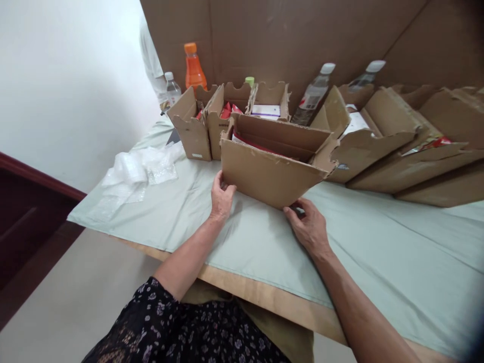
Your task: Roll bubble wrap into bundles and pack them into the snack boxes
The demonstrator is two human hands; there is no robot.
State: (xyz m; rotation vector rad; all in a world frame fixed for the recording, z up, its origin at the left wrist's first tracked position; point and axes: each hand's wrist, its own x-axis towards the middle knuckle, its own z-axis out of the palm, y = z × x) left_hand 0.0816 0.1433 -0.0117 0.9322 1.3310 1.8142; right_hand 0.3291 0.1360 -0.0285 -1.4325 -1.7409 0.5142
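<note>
An open-topped cardboard box (270, 174) with torn, notched edges stands in front of me, and something red and white shows inside it. My left hand (222, 197) grips its lower left corner, with the thumb on the near face and the fingers round the side. At the lower right corner, my right hand (308, 224) holds the box between thumb and fingers; some fingertips are hidden behind it. The box sits on a pale green cloth (181, 206), close to a row of similar boxes.
Behind stand more cardboard boxes (192, 138), some holding red packets (227, 110). An orange drink bottle (194, 70) and a clear bottle (312, 96) rise behind them, before a large cardboard panel (295, 40). Bubble wrap (132, 174) lies left. The wooden table edge (242, 287) is near my body.
</note>
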